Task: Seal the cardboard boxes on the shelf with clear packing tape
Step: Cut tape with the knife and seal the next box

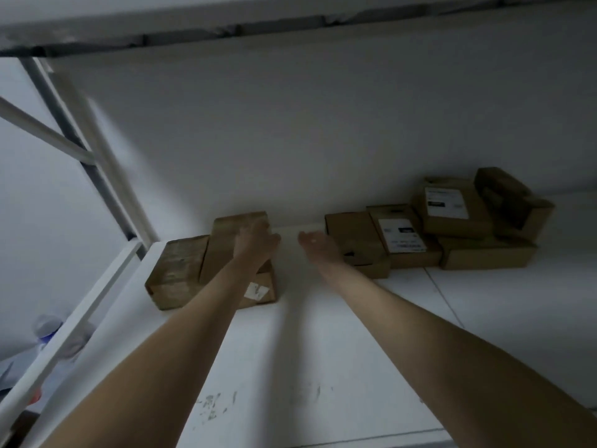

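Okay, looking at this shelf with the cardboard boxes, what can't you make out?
Head view, all of it.
Left hand: motion blur hides whether it grips the tilted box or only touches it.
Labels on the right-hand boxes: print too small, blurred.
Tape seams on any box: too dim to tell.
Pale object below the shelf: blurred, partly behind the rail.

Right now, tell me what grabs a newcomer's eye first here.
Two bare forearms stretch across the white shelf: the left hand reaches a tilted cardboard box at the left, the right hand hovers open and empty mid-shelf. A pile of boxes, two white-labelled, sits at the back right.
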Action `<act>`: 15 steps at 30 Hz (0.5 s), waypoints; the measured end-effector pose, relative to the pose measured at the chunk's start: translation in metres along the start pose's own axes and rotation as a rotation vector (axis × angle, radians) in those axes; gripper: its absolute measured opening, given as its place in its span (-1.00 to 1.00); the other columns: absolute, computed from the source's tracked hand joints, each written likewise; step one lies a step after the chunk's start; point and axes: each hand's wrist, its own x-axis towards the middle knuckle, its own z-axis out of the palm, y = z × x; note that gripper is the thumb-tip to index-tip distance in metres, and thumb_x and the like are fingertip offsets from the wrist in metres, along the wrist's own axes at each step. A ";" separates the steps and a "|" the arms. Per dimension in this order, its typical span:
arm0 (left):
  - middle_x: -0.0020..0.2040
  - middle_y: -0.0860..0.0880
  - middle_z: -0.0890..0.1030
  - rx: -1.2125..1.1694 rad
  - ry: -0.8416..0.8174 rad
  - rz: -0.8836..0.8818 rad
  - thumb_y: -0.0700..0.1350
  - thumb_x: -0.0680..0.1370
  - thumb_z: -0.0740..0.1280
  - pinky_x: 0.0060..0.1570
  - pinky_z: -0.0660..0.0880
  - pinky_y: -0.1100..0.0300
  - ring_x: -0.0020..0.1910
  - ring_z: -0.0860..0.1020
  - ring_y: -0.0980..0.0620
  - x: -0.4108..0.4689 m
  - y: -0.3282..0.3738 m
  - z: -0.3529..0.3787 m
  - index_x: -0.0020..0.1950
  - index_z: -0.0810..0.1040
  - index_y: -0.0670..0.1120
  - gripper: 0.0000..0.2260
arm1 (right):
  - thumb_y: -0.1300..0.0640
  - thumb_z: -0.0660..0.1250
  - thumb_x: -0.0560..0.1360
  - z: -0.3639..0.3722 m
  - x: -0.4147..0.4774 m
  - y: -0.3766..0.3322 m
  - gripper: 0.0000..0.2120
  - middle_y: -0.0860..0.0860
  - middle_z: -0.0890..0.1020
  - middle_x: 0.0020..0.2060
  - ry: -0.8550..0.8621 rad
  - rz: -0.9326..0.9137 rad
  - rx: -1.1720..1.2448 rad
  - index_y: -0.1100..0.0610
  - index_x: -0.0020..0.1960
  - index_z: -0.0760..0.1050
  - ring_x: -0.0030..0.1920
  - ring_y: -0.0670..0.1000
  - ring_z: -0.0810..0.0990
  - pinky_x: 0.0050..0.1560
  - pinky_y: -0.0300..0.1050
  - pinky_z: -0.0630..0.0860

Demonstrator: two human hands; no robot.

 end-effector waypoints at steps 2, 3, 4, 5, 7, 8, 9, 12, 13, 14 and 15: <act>0.27 -0.20 0.52 -0.106 -0.034 0.038 -0.10 0.53 0.31 0.23 0.45 0.02 0.23 0.50 -0.17 -0.002 0.031 0.018 0.38 0.43 -0.14 -0.58 | 0.02 0.13 0.65 -0.039 0.001 0.008 -0.62 0.22 0.59 0.16 0.094 -0.069 -0.067 0.29 0.19 0.53 0.13 0.17 0.56 0.02 -0.08 0.44; 0.25 -0.20 0.53 -0.138 -0.044 0.057 -0.11 0.54 0.31 0.20 0.47 0.04 0.19 0.52 -0.17 -0.004 0.049 0.027 0.37 0.43 -0.15 -0.60 | 0.02 0.12 0.65 -0.061 0.001 0.014 -0.63 0.19 0.60 0.12 0.141 -0.085 -0.105 0.27 0.17 0.55 0.10 0.15 0.57 -0.05 -0.12 0.42; 0.26 -0.22 0.51 -0.148 -0.053 0.077 -0.12 0.56 0.30 0.19 0.47 0.04 0.19 0.52 -0.19 -0.008 0.067 0.038 0.36 0.44 -0.18 -0.62 | 0.02 0.11 0.66 -0.083 0.000 0.022 -0.64 0.18 0.61 0.07 0.179 -0.089 -0.126 0.26 0.15 0.55 0.05 0.10 0.57 -0.10 -0.16 0.38; 0.27 -0.24 0.50 -0.146 -0.072 0.106 -0.14 0.58 0.27 0.20 0.46 0.04 0.21 0.51 -0.20 -0.014 0.087 0.048 0.33 0.46 -0.22 -0.66 | 0.02 0.11 0.66 -0.106 -0.003 0.029 -0.65 0.15 0.59 0.06 0.206 -0.083 -0.140 0.24 0.18 0.53 0.02 0.07 0.54 -0.11 -0.17 0.35; 0.22 -0.28 0.53 -0.102 -0.118 0.167 -0.23 0.60 0.18 0.18 0.44 0.01 0.21 0.50 -0.24 -0.032 0.127 0.068 0.23 0.51 -0.32 -0.73 | 0.03 0.14 0.64 -0.148 -0.006 0.043 -0.66 0.13 0.56 0.12 0.266 -0.068 -0.142 0.22 0.27 0.47 0.10 0.08 0.53 -0.05 -0.17 0.39; 0.18 -0.28 0.55 -0.109 -0.127 0.203 -0.25 0.59 0.17 0.15 0.44 -0.01 0.19 0.51 -0.24 -0.039 0.145 0.081 0.17 0.54 -0.34 -0.74 | 0.03 0.16 0.63 -0.169 -0.006 0.052 -0.68 0.12 0.56 0.14 0.291 -0.055 -0.151 0.20 0.26 0.47 0.14 0.11 0.54 -0.02 -0.14 0.44; 0.17 -0.27 0.57 -0.129 -0.141 0.238 -0.24 0.58 0.18 0.13 0.45 -0.01 0.18 0.52 -0.23 -0.046 0.161 0.094 0.16 0.55 -0.33 -0.75 | 0.05 0.16 0.62 -0.189 -0.007 0.061 -0.74 0.10 0.58 0.07 0.310 -0.040 -0.170 0.17 0.16 0.50 0.11 0.12 0.56 -0.06 -0.12 0.47; 0.32 -0.16 0.49 -0.194 -0.169 0.298 -0.17 0.57 0.23 0.21 0.43 0.09 0.28 0.46 -0.13 -0.068 0.208 0.137 0.34 0.47 -0.19 -0.66 | 0.11 0.13 0.60 -0.250 -0.014 0.086 -0.84 -0.01 0.50 -0.11 0.367 -0.012 -0.178 0.13 -0.01 0.46 -0.03 0.04 0.51 -0.21 -0.14 0.40; 0.34 -0.12 0.47 -0.238 -0.196 0.301 -0.15 0.57 0.25 0.18 0.42 0.16 0.27 0.46 -0.09 -0.078 0.226 0.149 0.38 0.43 -0.14 -0.63 | 0.10 0.14 0.61 -0.271 -0.017 0.094 -0.83 0.00 0.50 -0.06 0.380 -0.001 -0.177 0.12 0.09 0.47 -0.02 0.06 0.51 -0.18 -0.14 0.41; 0.35 -0.10 0.46 -0.266 -0.227 0.277 -0.12 0.56 0.26 0.11 0.40 0.22 0.26 0.46 -0.08 -0.088 0.245 0.161 0.40 0.41 -0.12 -0.60 | 0.08 0.17 0.61 -0.292 -0.021 0.103 -0.76 0.03 0.51 0.03 0.395 0.002 -0.173 0.12 0.21 0.46 0.03 0.09 0.52 -0.12 -0.13 0.44; 0.35 -0.08 0.45 -0.282 -0.242 0.268 -0.08 0.56 0.28 0.05 0.37 0.25 0.26 0.45 -0.07 -0.097 0.263 0.174 0.42 0.39 -0.10 -0.58 | 0.05 0.20 0.60 -0.312 -0.024 0.113 -0.67 0.06 0.53 0.15 0.416 0.012 -0.162 0.13 0.32 0.43 0.11 0.13 0.53 -0.03 -0.11 0.48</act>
